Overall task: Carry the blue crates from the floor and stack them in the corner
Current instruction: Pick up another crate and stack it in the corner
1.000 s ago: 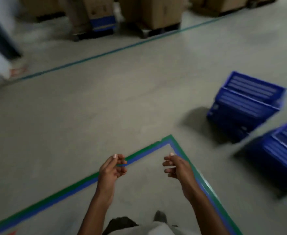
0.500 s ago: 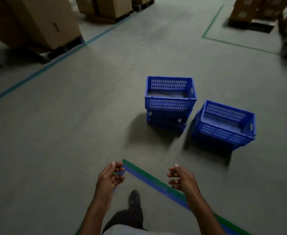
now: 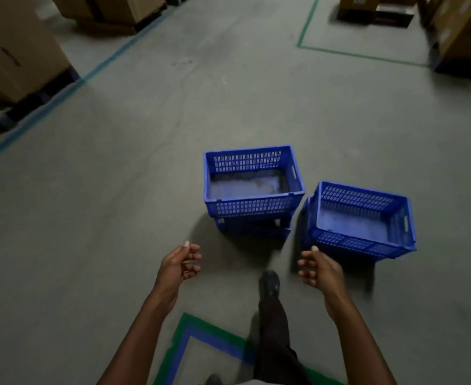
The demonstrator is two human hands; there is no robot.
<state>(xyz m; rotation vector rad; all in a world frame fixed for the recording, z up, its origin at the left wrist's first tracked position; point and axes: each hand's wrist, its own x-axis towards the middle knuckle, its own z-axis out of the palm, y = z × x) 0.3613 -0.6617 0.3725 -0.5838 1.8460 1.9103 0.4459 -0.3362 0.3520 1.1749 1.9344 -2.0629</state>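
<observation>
Two piles of blue slotted crates stand on the grey floor ahead of me. The left pile has an empty top crate [image 3: 252,184] resting on a lower crate [image 3: 253,227]. To its right sits a second empty top crate [image 3: 362,218], tilted a little, on another of which only an edge shows. My left hand [image 3: 177,266] and my right hand [image 3: 319,269] hover short of the crates, both empty, fingers curled and apart. Neither hand touches a crate.
A corner of green and blue floor tape [image 3: 185,332] lies at my feet, beside my leg and dark shoe [image 3: 269,282]. Cardboard boxes on pallets stand at the far left [image 3: 12,51] and far right [image 3: 462,29]. Green tape [image 3: 306,23] marks a bay at the back.
I have turned and walked toward the crates; they have grown larger and moved to the centre of view. The taped corner has slid below my hands. Both hands stay empty.
</observation>
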